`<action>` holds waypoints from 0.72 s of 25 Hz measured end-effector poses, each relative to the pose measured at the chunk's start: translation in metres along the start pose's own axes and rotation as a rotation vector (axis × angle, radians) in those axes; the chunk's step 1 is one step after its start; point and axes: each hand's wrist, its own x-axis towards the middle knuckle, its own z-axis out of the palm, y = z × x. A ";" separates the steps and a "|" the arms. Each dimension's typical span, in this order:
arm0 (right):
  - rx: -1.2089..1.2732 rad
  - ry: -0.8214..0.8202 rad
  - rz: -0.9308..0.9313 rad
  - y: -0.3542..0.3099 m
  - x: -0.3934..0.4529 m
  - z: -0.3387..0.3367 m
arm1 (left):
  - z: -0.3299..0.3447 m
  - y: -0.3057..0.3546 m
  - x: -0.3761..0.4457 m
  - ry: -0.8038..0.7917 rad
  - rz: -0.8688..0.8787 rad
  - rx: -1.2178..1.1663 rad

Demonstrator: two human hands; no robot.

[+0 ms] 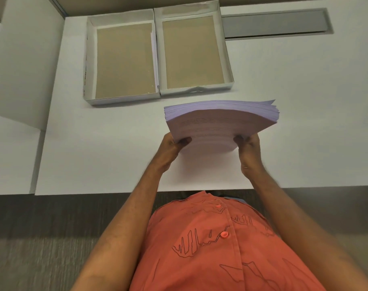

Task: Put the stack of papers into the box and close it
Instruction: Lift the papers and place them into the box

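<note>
Both hands, left hand (174,144) and right hand (249,145), are gripping the near edge of the paper stack (218,120), holding it above the counter (99,148). Open box (196,92) is lying just beyond, far-left of the grip, long axis near-to-far.

A thick stack of printed paper sheets (220,120) sits nearer than two open cardboard box halves (157,53), slightly right.

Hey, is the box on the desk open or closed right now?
Open. Its two halves and lie side by side, brown bottoms bare, while both hands, left and right, hold the stack of papers above the desk.
</note>
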 end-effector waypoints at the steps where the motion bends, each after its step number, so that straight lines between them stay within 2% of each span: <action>1: -0.039 -0.010 0.010 0.005 0.001 0.000 | 0.000 -0.005 0.002 0.000 -0.006 0.018; 11: -0.319 -0.117 0.074 0.042 0.028 -0.009 | -0.005 -0.035 0.022 0.028 -0.051 0.156; 15: -0.260 -0.109 -0.007 0.010 0.052 0.002 | -0.015 -0.010 0.043 0.045 -0.078 0.156; 18: -0.201 -0.085 -0.091 -0.037 0.093 0.016 | -0.026 0.040 0.077 0.092 0.035 0.024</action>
